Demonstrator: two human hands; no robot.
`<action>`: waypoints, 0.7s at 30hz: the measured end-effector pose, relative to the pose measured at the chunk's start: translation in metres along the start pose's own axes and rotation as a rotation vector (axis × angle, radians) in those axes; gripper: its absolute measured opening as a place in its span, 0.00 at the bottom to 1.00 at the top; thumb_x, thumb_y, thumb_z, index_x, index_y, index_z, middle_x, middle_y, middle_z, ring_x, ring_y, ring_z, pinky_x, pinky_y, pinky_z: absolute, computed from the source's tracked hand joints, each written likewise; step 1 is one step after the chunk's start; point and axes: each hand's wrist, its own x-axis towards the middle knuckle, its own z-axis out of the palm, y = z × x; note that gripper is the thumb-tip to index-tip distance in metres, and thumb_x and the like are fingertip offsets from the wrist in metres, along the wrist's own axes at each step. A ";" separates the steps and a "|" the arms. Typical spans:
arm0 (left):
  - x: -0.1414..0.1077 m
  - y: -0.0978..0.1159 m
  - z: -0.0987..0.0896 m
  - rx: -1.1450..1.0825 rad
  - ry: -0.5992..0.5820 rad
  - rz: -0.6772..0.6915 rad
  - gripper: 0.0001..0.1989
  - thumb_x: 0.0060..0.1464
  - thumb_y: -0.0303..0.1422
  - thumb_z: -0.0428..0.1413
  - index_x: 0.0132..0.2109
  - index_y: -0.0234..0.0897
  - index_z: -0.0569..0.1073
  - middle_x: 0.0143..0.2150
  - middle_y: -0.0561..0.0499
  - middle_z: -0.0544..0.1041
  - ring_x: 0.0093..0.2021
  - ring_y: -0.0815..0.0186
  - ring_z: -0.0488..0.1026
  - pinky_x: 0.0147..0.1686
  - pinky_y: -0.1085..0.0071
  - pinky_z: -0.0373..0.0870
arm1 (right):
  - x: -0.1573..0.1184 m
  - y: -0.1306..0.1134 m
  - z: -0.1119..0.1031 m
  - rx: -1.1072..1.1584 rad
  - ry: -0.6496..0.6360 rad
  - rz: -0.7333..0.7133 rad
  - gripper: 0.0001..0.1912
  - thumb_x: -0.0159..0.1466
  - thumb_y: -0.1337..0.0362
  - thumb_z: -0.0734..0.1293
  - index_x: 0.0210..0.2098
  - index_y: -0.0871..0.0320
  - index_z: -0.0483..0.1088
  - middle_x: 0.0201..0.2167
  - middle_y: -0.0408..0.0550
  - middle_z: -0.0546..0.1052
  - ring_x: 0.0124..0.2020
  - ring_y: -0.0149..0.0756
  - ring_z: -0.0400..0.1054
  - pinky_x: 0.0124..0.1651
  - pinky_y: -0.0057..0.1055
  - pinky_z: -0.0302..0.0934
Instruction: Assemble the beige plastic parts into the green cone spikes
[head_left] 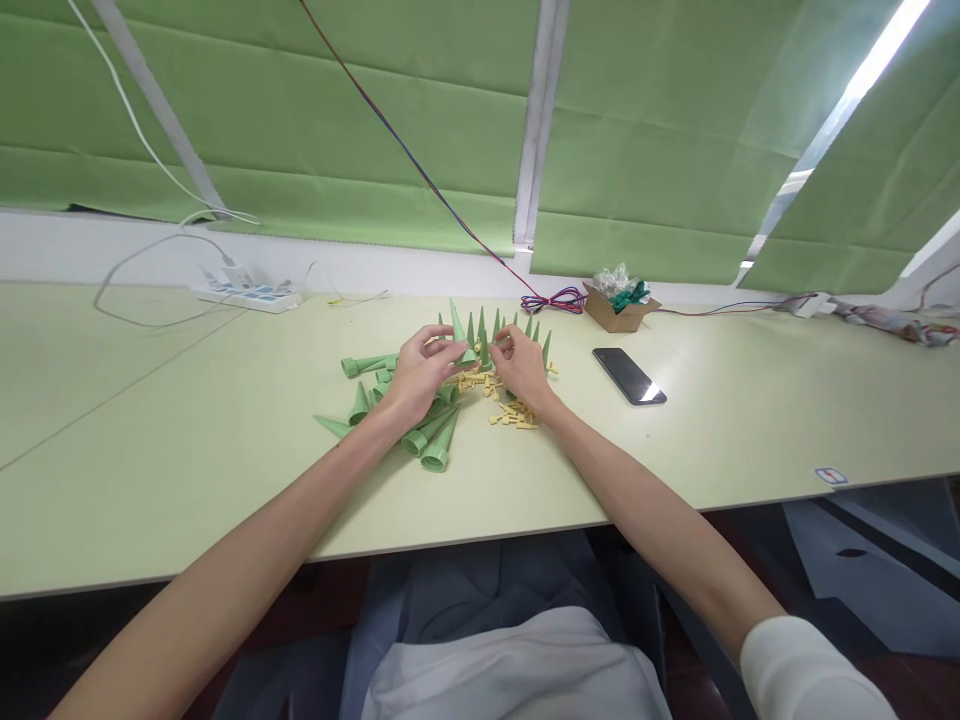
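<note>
My left hand (421, 374) grips a green plastic cone (458, 325), its point up and its wide end low. Close on the right, my right hand (520, 368) has its fingers pinched together beside an upright green cone (484, 348); whatever they hold is hidden. Under and around the left wrist lies a loose pile of hollow green cones (436, 455), several with their open ends toward me. Small yellow plastic pieces (514, 415) are scattered beneath and in front of the right hand. Behind both hands several more green cones (547, 347) stand point up.
A black phone (628, 376) lies right of my hands. Farther back are a small cardboard box (619, 312) with plastic wrap and green material, and a coiled red-blue wire (553, 301). A white power strip (251, 294) with cables sits at the back left of the pale table (187, 450).
</note>
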 end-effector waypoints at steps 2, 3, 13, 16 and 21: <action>-0.001 0.001 0.001 -0.003 0.009 -0.010 0.18 0.42 0.29 0.68 0.41 0.35 0.73 0.30 0.53 0.75 0.36 0.67 0.74 0.47 0.56 0.79 | 0.000 0.002 0.001 -0.078 -0.024 -0.048 0.05 0.62 0.65 0.64 0.37 0.57 0.71 0.29 0.44 0.77 0.30 0.34 0.70 0.40 0.31 0.62; -0.002 0.002 0.001 -0.002 0.013 -0.013 0.18 0.42 0.29 0.68 0.41 0.35 0.73 0.31 0.53 0.75 0.36 0.67 0.74 0.48 0.56 0.79 | 0.000 0.003 0.001 -0.111 -0.048 -0.067 0.04 0.61 0.65 0.65 0.35 0.57 0.71 0.30 0.44 0.77 0.31 0.34 0.70 0.40 0.31 0.62; -0.001 0.001 0.001 0.010 0.008 -0.014 0.17 0.44 0.29 0.67 0.42 0.35 0.73 0.31 0.53 0.75 0.36 0.67 0.75 0.49 0.57 0.78 | -0.003 0.000 0.000 -0.145 -0.240 -0.136 0.08 0.60 0.69 0.64 0.32 0.58 0.77 0.30 0.46 0.80 0.31 0.35 0.70 0.39 0.30 0.62; -0.001 0.000 0.000 0.016 0.005 -0.014 0.17 0.43 0.30 0.68 0.41 0.36 0.73 0.31 0.53 0.74 0.35 0.67 0.75 0.49 0.57 0.78 | -0.003 -0.004 0.000 -0.192 -0.271 -0.169 0.10 0.60 0.70 0.64 0.34 0.58 0.79 0.31 0.47 0.81 0.32 0.36 0.70 0.41 0.31 0.61; 0.000 -0.001 0.000 0.013 0.005 -0.008 0.18 0.43 0.30 0.68 0.41 0.36 0.73 0.30 0.54 0.74 0.34 0.68 0.74 0.48 0.58 0.78 | -0.005 -0.010 -0.002 -0.232 -0.299 -0.204 0.12 0.60 0.72 0.63 0.36 0.59 0.79 0.32 0.48 0.80 0.32 0.37 0.70 0.42 0.31 0.60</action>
